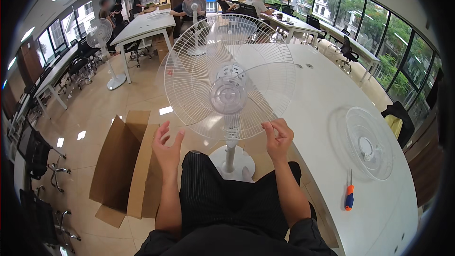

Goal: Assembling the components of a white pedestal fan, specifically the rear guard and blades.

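A white pedestal fan stands in front of me, its round wire guard (177,83) facing me. Clear blades (270,78) sit in front of the wires, with a round clear hub (228,96) at the centre. My right hand (279,140) is closed in a pinch at the guard's lower right rim. Just off the lower left rim, my left hand (168,147) is open, fingers curved and apart, holding nothing. Below the head, the pole runs down to a round white base (220,161) between my legs.
On the white table (322,109) to my right lie another wire fan guard (372,144) and an orange-and-blue screwdriver (349,196). An open cardboard box (113,173) stands on the floor at left. Farther off are another white fan (100,35), desks, chairs and several people.
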